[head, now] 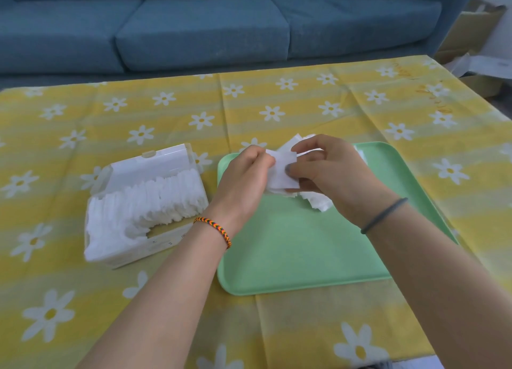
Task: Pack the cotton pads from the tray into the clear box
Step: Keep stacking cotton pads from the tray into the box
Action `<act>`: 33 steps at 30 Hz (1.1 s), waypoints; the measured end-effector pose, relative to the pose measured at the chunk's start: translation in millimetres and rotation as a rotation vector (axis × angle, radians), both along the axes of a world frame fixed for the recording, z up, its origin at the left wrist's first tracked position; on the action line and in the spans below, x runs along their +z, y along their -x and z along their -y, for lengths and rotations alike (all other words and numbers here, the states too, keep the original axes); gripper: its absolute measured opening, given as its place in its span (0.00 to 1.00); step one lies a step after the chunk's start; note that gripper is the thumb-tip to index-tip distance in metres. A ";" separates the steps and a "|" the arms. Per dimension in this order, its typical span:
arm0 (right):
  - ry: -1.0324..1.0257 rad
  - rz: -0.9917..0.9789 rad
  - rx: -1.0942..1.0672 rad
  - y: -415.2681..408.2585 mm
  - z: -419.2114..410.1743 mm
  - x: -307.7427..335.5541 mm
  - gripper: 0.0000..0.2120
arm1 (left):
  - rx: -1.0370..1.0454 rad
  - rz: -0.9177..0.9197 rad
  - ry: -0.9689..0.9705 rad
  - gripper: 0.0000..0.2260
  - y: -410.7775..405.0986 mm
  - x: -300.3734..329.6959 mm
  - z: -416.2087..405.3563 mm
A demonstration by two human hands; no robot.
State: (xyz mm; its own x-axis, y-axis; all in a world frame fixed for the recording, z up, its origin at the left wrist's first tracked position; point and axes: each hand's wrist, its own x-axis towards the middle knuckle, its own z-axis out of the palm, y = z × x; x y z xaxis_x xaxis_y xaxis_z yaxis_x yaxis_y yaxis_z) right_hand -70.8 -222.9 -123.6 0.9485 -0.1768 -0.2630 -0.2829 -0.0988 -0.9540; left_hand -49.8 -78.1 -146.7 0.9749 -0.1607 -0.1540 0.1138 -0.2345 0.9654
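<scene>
Fingertips of the left hand [245, 169] are hidden behind its own knuckles, so its hold is only partly seen; the fingers are curled round the left edge of a stack of cotton pads [284, 172]. Right hand [321, 165] is clamped on the same stack, thumb pressed on the top pad, fingers under it. How many pads are in the stack cannot be made out. Stack is held between both hands, above the far part of the green tray [291, 247]. Loose pads [318, 201] are seen on the tray just under and behind the right hand, largely covered by it. Clear box [144, 199] stands on the worktop [166, 111] left of the tray, lid up, a row of pads [155, 197] packed upright inside; a gap shows at its near side.
</scene>
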 end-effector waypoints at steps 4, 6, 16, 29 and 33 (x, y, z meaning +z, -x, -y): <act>0.012 -0.006 -0.008 0.3 -0.7 0.1 0.14 | -0.020 0.033 -0.021 0.11 -0.2 -5.4 -1.6; 0.058 -0.006 -0.009 -0.3 0.3 -0.8 0.13 | -0.006 0.043 -0.041 0.08 -2.4 -9.6 -2.0; 0.421 0.063 -0.045 -0.3 10.7 -14.3 0.07 | 0.030 0.112 -0.148 0.06 -4.7 -14.5 -1.1; 1.307 0.043 0.568 18.9 40.6 -36.9 0.21 | 0.036 0.114 -0.236 0.11 -2.2 -13.1 -1.3; 1.303 0.164 0.486 14.6 42.7 -40.0 0.17 | 0.036 0.068 -0.215 0.09 -3.4 -14.7 -0.9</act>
